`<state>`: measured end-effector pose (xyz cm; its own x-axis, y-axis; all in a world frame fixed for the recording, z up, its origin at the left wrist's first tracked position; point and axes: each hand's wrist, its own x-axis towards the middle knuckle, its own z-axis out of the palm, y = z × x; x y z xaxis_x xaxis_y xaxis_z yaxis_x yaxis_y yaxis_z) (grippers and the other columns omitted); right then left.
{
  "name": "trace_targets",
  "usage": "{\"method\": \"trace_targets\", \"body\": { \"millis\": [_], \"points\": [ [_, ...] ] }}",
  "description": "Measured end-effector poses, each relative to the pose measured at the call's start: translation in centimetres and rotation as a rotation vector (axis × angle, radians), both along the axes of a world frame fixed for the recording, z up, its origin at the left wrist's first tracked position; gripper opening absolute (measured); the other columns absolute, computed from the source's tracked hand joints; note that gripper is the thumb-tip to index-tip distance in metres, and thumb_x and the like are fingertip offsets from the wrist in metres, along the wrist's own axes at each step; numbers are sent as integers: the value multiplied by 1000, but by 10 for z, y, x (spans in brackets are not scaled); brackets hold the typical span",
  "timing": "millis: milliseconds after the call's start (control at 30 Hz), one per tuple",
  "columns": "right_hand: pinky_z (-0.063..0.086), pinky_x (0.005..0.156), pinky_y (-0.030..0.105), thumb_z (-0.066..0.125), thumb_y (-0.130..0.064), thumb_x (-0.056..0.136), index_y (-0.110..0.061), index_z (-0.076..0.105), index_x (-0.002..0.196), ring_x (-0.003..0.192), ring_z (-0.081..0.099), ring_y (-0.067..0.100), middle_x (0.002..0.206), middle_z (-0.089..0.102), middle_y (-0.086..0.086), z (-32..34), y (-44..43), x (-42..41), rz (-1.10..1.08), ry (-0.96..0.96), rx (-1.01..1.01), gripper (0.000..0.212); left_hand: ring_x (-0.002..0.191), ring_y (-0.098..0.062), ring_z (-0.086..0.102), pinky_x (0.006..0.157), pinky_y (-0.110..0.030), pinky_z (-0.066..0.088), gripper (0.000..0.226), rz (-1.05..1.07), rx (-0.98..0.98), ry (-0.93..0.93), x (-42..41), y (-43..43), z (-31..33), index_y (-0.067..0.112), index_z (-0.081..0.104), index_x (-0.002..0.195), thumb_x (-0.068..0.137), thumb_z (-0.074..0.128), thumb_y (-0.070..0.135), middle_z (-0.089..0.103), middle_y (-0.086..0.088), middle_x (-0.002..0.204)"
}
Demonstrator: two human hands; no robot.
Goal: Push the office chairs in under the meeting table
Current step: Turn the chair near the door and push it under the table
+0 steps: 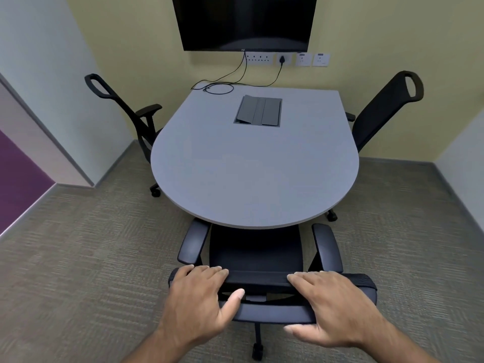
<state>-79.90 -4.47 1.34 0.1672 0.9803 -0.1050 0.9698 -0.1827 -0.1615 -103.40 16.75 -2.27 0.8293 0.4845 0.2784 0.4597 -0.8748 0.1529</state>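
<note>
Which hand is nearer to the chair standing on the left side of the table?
Left. The left hand rests on the near chair's backrest at its left end, toward the left chair; the right hand rests at the right end, farther from it.

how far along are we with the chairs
Done: the left chair and right chair look tucked in at the table. In hand: the near chair, seat partly under, left hand and right hand on its backrest. Left: pushing it fully in.
</note>
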Motion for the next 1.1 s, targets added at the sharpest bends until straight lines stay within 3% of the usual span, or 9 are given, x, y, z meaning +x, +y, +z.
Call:
{"method": "trace_targets", "body": {
  "millis": [433, 667, 800, 1100],
  "points": [
    [55, 88, 43, 27, -102, 84, -19, 59, 130, 100, 67, 19, 113, 70, -5, -4, 0, -10, -7, -17, 14, 100, 96, -11, 76, 93, -45, 56, 55, -2, 22, 27, -5, 1, 6, 23, 81, 108, 98, 50, 67, 81, 12, 101],
    [59, 80, 41, 31, -97, 91, -17, 60, 138, 95, 69, 16, 113, 72, -7, -2, -7, -7, 16, -35, 65, 97, 89, -11, 71, 92, -42, 47, 79, 32, -21, 107, -2, -7, 6, 24, 75, 95, 102, 17, 78, 75, 11, 89],
    [58, 75, 37, 27, -83, 103, -19, 60, 140, 95, 69, 13, 116, 74, -8, -4, -12, -13, 2, -42, 127, 81, 90, -9, 70, 94, -41, 46, 76, 32, -31, 139, -6, -11, 7, 26, 74, 98, 102, 18, 77, 74, 13, 91],
    [55, 93, 36, 13, -85, 101, -23, 58, 150, 121, 67, 12, 140, 70, -9, 3, -10, -27, -122, -30, 36, 90, 73, -12, 58, 91, -43, 46, 61, 25, -52, 153, -10, -12, 16, 28, 59, 78, 102, 27, 74, 57, 12, 72]
  ]
}}
